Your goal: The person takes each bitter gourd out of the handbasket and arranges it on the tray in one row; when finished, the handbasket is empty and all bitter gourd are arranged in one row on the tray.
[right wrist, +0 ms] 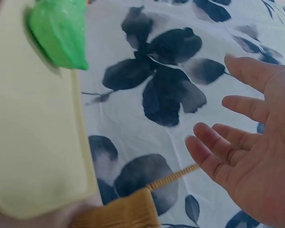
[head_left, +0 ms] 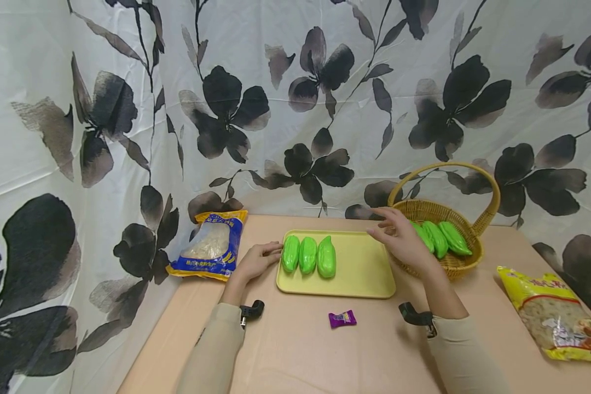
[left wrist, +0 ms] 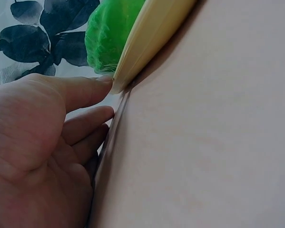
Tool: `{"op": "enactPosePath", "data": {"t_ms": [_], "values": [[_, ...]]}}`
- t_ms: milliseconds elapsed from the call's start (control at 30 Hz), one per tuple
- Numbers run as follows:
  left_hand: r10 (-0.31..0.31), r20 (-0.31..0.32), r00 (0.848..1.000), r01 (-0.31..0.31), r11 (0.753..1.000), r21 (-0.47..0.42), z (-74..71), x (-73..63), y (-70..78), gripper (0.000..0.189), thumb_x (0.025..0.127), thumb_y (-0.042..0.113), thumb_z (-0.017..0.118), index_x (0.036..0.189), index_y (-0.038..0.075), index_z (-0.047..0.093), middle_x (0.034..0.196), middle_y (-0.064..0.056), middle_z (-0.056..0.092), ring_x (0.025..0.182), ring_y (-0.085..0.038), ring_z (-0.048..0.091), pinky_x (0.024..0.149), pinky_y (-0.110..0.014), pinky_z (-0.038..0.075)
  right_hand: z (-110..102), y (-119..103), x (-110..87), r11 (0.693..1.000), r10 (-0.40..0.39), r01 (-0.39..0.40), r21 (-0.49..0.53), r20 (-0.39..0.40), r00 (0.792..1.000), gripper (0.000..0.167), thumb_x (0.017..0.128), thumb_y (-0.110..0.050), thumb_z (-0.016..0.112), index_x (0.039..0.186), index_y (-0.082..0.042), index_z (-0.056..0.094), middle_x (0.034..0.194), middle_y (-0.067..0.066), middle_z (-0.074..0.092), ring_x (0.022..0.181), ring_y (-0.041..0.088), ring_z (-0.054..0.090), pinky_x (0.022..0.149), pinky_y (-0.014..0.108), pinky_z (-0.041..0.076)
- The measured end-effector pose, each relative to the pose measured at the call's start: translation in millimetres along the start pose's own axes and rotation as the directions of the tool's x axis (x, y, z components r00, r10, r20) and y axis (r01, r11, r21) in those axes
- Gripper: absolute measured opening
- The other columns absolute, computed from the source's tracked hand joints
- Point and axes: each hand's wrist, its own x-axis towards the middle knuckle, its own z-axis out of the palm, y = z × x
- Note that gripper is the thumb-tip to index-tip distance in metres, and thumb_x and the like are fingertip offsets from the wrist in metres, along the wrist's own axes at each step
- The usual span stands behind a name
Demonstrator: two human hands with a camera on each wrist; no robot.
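On the yellow tray (head_left: 359,268), three glossy green, ridged, vegetable-shaped pieces (head_left: 307,255) lie side by side in its left half. My left hand (head_left: 257,261) rests at the tray's left rim. In the left wrist view, the thumb tip meets the rim (left wrist: 154,42) beside a green piece (left wrist: 106,38), and the other fingers are loosely bent below. Above the tray's far right corner, my right hand (head_left: 399,236) hovers beside the wicker basket (head_left: 465,268), fingers spread and holding nothing. Several similar green pieces (head_left: 440,238) lie in the basket, partly hidden by that hand.
A purple wrapped candy (head_left: 342,319) lies in front of the tray. Left of it stands a blue and yellow bag (head_left: 212,243); a yellow bag (head_left: 556,314) lies at the right. The basket's tall handle (head_left: 445,164) arches up before the flowered curtain (head_left: 295,120).
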Motion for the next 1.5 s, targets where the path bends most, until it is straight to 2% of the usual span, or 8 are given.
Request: {"op": "enactPosePath", "data": {"t_ms": [400, 633, 700, 800, 867, 1100, 1367, 1500], "values": [[0.002, -0.007, 1.000, -0.002, 1.000, 0.003, -0.7, 1.9, 1.1, 0.040, 0.100, 0.029, 0.071, 0.139, 0.020, 0.069, 0.153, -0.009, 0.057, 0.150, -0.031, 0.045, 0.129, -0.049, 0.030, -34, -5, -10.3, 1.000, -0.011, 0.010, -0.010, -0.142, 0.990, 0.064, 0.104, -0.028, 0.066, 0.159, -0.006, 0.041, 0.158, 0.024, 0.040, 0.129, 0.045, 0.055, 0.104, 0.063, 0.050], [0.000, -0.008, 1.000, 0.000, 1.000, 0.007, -1.8, 0.9, -0.8, 0.040, 0.101, 0.028, 0.070, 0.140, 0.018, 0.068, 0.154, -0.009, 0.056, 0.150, -0.032, 0.045, 0.129, -0.050, 0.030, -61, 2, -14.6, 0.996, 0.087, -0.080, 0.043, -0.227, 0.970, 0.065, 0.105, -0.040, 0.061, 0.162, -0.018, 0.039, 0.160, 0.015, 0.044, 0.136, 0.037, 0.054, 0.098, 0.026, 0.052], [-0.006, -0.014, 1.000, 0.006, 1.000, 0.001, -2.4, 0.0, -0.8, 0.040, 0.101, 0.028, 0.070, 0.140, 0.019, 0.069, 0.154, -0.009, 0.057, 0.150, -0.031, 0.045, 0.130, -0.050, 0.029, -67, 7, -13.7, 0.993, 0.120, -0.112, 0.047, -0.223, 0.967, 0.067, 0.105, -0.045, 0.060, 0.163, -0.019, 0.038, 0.162, 0.015, 0.042, 0.139, 0.038, 0.051, 0.102, 0.032, 0.055], [-0.010, -0.017, 1.000, 0.010, 1.000, -0.012, -2.6, -1.5, -0.5, 0.041, 0.100, 0.027, 0.071, 0.140, 0.018, 0.069, 0.154, -0.009, 0.057, 0.150, -0.031, 0.045, 0.130, -0.049, 0.029, -74, 16, -9.7, 0.992, 0.123, -0.126, 0.000, -0.206, 0.971, 0.070, 0.105, -0.047, 0.059, 0.163, -0.016, 0.037, 0.164, 0.018, 0.039, 0.143, 0.043, 0.047, 0.108, 0.059, 0.051], [-0.010, -0.015, 1.000, 0.009, 1.000, -0.013, -2.0, -1.8, -1.0, 0.040, 0.100, 0.027, 0.071, 0.140, 0.018, 0.069, 0.154, -0.009, 0.057, 0.150, -0.031, 0.045, 0.130, -0.049, 0.029, -76, 23, -6.0, 0.991, 0.122, -0.131, -0.039, -0.185, 0.975, 0.070, 0.105, -0.047, 0.059, 0.163, -0.013, 0.037, 0.163, 0.021, 0.038, 0.142, 0.047, 0.046, 0.107, 0.068, 0.049], [-0.006, -0.007, 1.000, 0.006, 1.000, -0.017, -0.4, -2.0, 0.1, 0.040, 0.101, 0.028, 0.070, 0.140, 0.018, 0.068, 0.154, -0.009, 0.057, 0.150, -0.031, 0.045, 0.129, -0.049, 0.031, -81, 51, 5.3, 0.981, 0.129, -0.139, -0.132, -0.079, 0.988, 0.071, 0.107, -0.043, 0.057, 0.162, -0.005, 0.035, 0.158, 0.029, 0.040, 0.136, 0.051, 0.048, 0.099, 0.067, 0.052], [-0.002, -0.005, 1.000, 0.002, 1.000, -0.009, 0.0, 0.2, 1.2, 0.040, 0.101, 0.028, 0.070, 0.140, 0.018, 0.068, 0.154, -0.009, 0.057, 0.150, -0.031, 0.045, 0.129, -0.049, 0.031, -81, 74, 14.3, 0.961, 0.136, -0.114, -0.250, 0.071, 0.988, 0.067, 0.107, -0.031, 0.061, 0.158, 0.004, 0.036, 0.161, 0.034, 0.034, 0.138, 0.058, 0.042, 0.109, 0.073, 0.041], [-0.002, 0.001, 1.000, 0.002, 1.000, -0.001, 0.3, 0.4, 1.1, 0.040, 0.102, 0.028, 0.069, 0.141, 0.019, 0.068, 0.154, -0.008, 0.057, 0.150, -0.030, 0.045, 0.129, -0.049, 0.031, -76, 82, 15.6, 0.947, 0.141, -0.104, -0.305, 0.101, 0.985, 0.066, 0.106, -0.028, 0.062, 0.155, 0.009, 0.039, 0.157, 0.037, 0.038, 0.140, 0.060, 0.038, 0.111, 0.075, 0.038]]}}
